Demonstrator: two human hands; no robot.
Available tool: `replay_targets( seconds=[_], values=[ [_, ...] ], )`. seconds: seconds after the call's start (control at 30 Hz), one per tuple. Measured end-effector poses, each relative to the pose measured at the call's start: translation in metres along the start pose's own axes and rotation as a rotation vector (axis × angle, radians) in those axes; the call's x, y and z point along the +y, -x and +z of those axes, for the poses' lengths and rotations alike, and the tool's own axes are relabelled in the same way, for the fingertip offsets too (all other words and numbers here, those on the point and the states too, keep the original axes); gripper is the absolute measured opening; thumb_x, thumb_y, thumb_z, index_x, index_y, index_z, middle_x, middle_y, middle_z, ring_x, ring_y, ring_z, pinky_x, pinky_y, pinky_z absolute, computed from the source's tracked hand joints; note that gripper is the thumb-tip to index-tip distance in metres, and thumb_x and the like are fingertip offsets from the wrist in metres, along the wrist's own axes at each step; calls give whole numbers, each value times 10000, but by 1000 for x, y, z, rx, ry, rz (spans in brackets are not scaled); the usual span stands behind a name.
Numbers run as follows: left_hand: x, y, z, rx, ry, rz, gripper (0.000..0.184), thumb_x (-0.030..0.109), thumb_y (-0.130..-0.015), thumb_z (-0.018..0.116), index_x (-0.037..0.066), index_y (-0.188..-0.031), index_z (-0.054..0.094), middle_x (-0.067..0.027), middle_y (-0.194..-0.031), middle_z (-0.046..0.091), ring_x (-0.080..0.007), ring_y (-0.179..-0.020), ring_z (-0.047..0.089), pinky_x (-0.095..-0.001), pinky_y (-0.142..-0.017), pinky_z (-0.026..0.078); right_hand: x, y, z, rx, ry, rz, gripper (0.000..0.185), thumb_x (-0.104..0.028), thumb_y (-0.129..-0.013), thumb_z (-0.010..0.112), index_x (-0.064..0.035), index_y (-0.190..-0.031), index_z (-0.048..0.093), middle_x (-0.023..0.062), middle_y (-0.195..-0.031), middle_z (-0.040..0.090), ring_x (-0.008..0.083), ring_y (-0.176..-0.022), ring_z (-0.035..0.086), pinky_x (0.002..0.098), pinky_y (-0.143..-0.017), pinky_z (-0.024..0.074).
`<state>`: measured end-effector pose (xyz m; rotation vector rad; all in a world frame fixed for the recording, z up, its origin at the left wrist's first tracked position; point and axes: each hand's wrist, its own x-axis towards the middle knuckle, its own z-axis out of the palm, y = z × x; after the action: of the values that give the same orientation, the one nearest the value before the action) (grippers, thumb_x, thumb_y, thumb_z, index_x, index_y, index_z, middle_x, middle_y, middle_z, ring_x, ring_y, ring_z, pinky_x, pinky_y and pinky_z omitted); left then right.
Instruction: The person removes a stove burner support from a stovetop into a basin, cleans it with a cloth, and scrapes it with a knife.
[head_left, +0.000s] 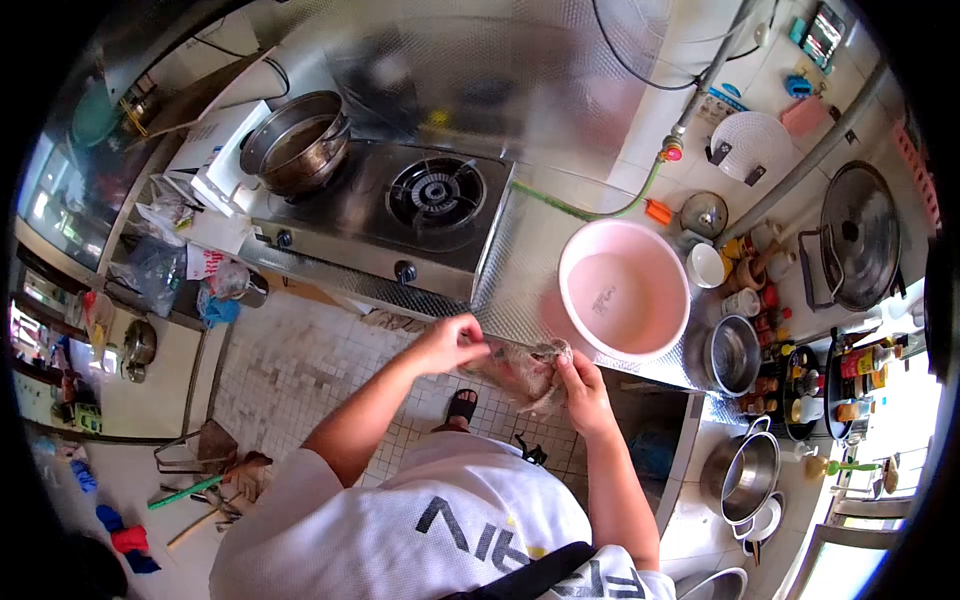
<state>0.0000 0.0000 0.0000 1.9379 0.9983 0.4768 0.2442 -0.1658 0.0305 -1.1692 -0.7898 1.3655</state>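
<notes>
A crumpled, see-through brownish net bag (522, 372) hangs between my two hands in front of my body, just off the counter's front edge. Reddish and pale patches show through it, but I cannot make out its contents. My right hand (585, 392) is closed on the gathered side of the bag, thumb on top. On the other side, my left hand (447, 345) pinches at the bag's edge with its fingertips together. Beyond my right hand, a pink basin (625, 290) stands on the metal-covered counter (528, 270).
Left of the basin is a gas stove (390, 225) with a steel pot (297, 145) on its far burner. A green hose (585, 213) runs along the wall. Bowls, a metal basin (732, 356) and bottles crowd the right. Tools lie on the floor at lower left.
</notes>
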Motion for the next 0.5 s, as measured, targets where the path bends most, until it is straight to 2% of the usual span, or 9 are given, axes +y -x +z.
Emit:
replay_targets(
  seconds=[0.03, 0.07, 0.1, 0.13, 0.17, 0.2, 0.23, 0.4, 0.5],
  values=[
    [0, -6, 1, 5, 1, 11, 196, 210, -854, 780, 65, -887, 653, -27, -785, 688, -134, -789, 666, -325, -719, 538, 1, -1, -5, 4, 33, -46, 279, -250, -1047, 532, -10, -1133, 646, -21, -989, 635, 58, -915, 523, 229, -834, 438],
    [-24, -27, -6, 100, 87, -72, 216, 209, -845, 781, 48, -838, 637, -38, -757, 683, -138, -743, 656, -328, -671, 531, 4, -1, -10, 8, 64, -89, 281, -251, -1047, 531, -5, -1119, 646, -28, -973, 633, 49, -881, 523, 222, -798, 444],
    [-50, -27, -17, 268, -48, -113, 242, 212, -840, 778, 31, -802, 622, -62, -751, 682, -142, -705, 646, -337, -634, 521, 4, 7, 5, 59, 145, 34, 285, -252, -1046, 534, -2, -1122, 646, -29, -974, 630, 52, -884, 521, 223, -802, 438],
    [-91, -60, -61, 445, -124, -69, 247, 236, -830, 759, 36, -792, 619, -139, -730, 682, -301, -649, 662, -403, -595, 513, 14, -14, 19, 66, 146, 33, 288, -254, -1045, 536, 1, -1124, 645, -30, -976, 627, 56, -886, 519, 224, -805, 433],
    [-93, -82, -92, 527, -225, -147, 240, 217, -819, 757, 29, -791, 610, -156, -746, 667, -349, -719, 659, -432, -642, 519, 18, -23, 24, 82, 172, 55, 291, -255, -1045, 539, 4, -1127, 645, -31, -977, 625, 59, -889, 516, 225, -809, 427],
    [-120, -105, -102, 600, -425, -101, 249, 216, -798, 769, 24, -808, 610, -179, -851, 663, -385, -847, 654, -467, -726, 521, 16, -25, 26, 101, 181, 71, 285, -250, -1039, 551, 5, -1127, 645, -30, -974, 621, 72, -896, 514, 230, -819, 419],
    [-118, -120, -122, 615, -497, -147, 264, 243, -792, 768, 25, -841, 626, -183, -968, 654, -391, -956, 643, -490, -809, 520, 17, -34, 36, 128, 151, 48, 282, -246, -1038, 552, 7, -1123, 645, -27, -974, 624, 73, -898, 517, 231, -821, 421],
    [-119, -155, -117, 456, -644, -229, 250, 257, -830, 713, 28, -920, 669, -174, -1014, 663, -377, -977, 653, -485, -849, 539, 25, -39, 42, 276, 60, 63, 273, -233, -1036, 556, 16, -1101, 645, -14, -975, 642, 79, -895, 541, 235, -813, 440],
    [-117, -165, -115, 427, -621, -302, 212, 222, -852, 677, 28, -938, 679, -172, -1027, 671, -367, -991, 658, -482, -846, 542, 27, -43, 40, 244, -31, 155, 289, -196, -1041, 533, 30, -1198, 620, 50, -1134, 665, 129, -1065, 582, 287, -945, 453]
  ],
)
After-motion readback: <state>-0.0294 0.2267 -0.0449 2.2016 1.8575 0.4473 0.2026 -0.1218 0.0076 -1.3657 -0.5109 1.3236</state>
